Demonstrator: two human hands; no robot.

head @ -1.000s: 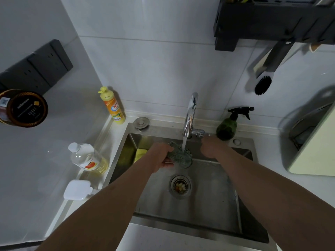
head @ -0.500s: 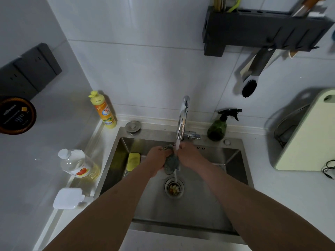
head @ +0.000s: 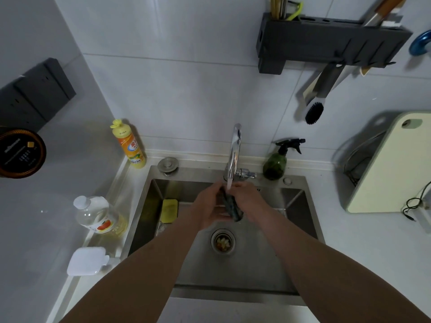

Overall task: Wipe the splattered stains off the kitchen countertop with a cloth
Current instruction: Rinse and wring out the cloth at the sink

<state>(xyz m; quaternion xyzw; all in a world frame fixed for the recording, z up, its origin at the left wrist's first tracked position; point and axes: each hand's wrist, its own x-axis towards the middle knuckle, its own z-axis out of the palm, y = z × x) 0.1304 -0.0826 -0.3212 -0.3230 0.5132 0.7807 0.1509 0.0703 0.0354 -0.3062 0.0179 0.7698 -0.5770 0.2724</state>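
A dark green-grey cloth [head: 231, 205] is bunched between both my hands over the steel sink [head: 251, 264]. Water runs from the chrome tap [head: 235, 150] onto it. My left hand [head: 207, 208] grips the cloth from the left. On the other side, my right hand [head: 248, 197] holds it, pressed close against the left. The white countertop [head: 363, 231] lies to the right of the sink; I see no stains on it from here.
A yellow dish-soap bottle [head: 129, 145], an oil bottle [head: 100, 215] and a white lidded box [head: 86, 261] stand left of the sink. A yellow sponge [head: 169, 210] sits inside it. A green spray bottle [head: 277, 162] and a pale cutting board [head: 391, 164] are right.
My right hand left the tap handle and joined my left hand on the cloth. The cloth went from hanging spread under the water to squeezed between both hands.
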